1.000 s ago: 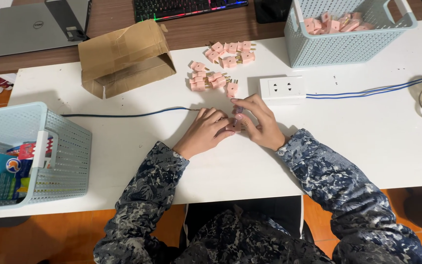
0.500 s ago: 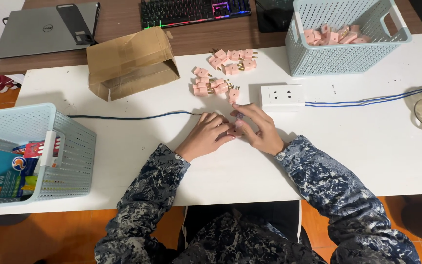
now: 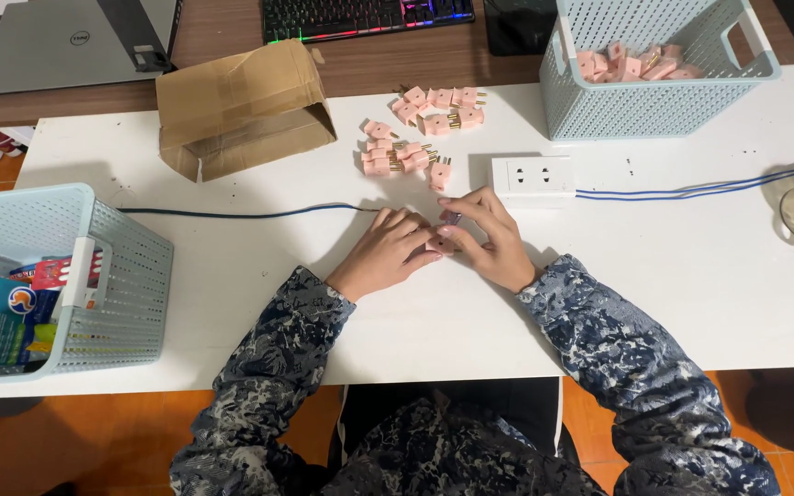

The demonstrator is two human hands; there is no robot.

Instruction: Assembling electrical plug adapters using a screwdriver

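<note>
While hard-edged, small pink plug (image 3: pixel 443 241) between hands (image 3: pixel 443 246)

both forearms come in from below, sleeved in a dark mottled fabric, and angle toward each other so the hands meet in the middle. the left hand (image 3: pixel 386 253) lies palm down, fingers stretched forward and close together. the right hand (image 3: pixel 489 241) sits just beside it, fingers curled inward, its fingertips touching those of the left. what the grip of either hand closes on is too small to tell.
</note>
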